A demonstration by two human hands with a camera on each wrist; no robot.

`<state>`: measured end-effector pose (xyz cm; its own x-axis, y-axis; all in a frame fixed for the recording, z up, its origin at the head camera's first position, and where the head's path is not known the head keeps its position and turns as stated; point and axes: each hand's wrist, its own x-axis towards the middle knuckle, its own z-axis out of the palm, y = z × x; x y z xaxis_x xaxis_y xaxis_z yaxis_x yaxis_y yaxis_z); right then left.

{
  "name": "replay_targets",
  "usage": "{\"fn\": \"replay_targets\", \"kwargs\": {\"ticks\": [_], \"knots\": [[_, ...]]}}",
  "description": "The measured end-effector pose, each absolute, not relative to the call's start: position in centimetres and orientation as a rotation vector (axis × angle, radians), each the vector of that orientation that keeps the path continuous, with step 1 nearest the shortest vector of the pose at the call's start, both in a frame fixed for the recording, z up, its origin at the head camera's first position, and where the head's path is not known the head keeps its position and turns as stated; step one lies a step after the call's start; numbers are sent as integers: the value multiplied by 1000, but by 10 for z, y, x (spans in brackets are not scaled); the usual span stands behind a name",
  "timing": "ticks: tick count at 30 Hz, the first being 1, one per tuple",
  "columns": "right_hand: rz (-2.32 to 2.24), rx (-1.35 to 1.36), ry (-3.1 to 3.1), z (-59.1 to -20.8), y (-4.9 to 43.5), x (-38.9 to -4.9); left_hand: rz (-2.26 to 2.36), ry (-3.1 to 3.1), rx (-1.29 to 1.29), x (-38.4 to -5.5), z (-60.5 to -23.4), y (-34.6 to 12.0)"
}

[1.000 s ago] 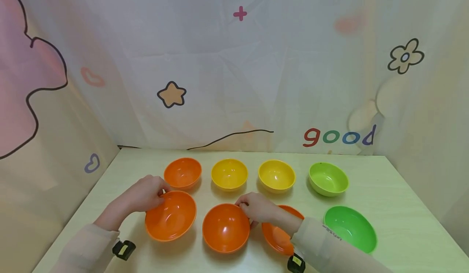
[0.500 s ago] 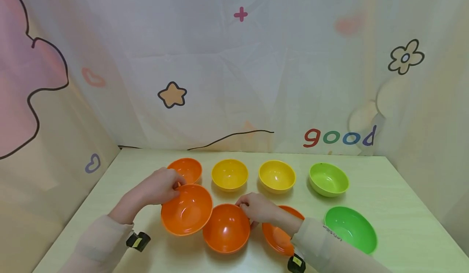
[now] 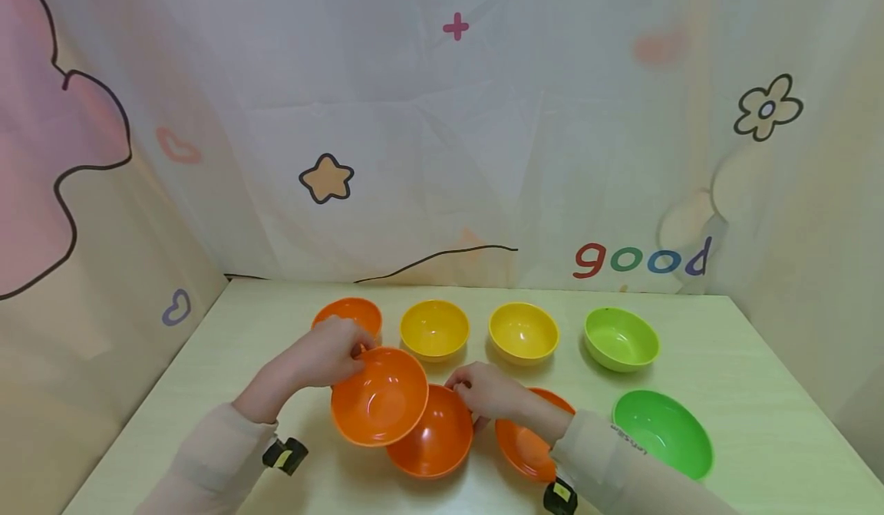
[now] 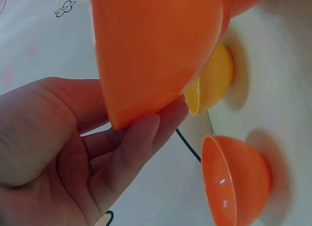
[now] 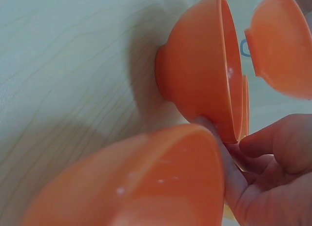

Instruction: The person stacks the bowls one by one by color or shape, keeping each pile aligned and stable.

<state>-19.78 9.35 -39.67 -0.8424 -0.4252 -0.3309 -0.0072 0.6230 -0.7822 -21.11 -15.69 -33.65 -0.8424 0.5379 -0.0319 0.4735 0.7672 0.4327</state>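
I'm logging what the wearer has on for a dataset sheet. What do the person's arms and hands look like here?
Both hands, the left hand and the right hand, are bare, with no gloves. Both arms wear light beige long sleeves. A small black device with a yellow label sits at each wrist. The right sleeve carries small dark lettering, too small to read.

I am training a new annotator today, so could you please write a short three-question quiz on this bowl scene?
1. True or false: the left hand holds an orange bowl lifted over another orange bowl.
2. How many yellow bowls stand in the back row?
3. What does the right hand grip: A) the green bowl's rim, B) the lower orange bowl's rim, C) a yellow bowl?

Key: 1 true. 2 two. 3 B.
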Motion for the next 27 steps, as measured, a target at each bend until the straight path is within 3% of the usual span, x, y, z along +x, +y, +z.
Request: {"fn": "replay_targets", "kwargs": {"ticks": [27], "knots": [[-1115,-352,2356,-397,96,-200,644,2758,804,-209,-355,-121]]}}
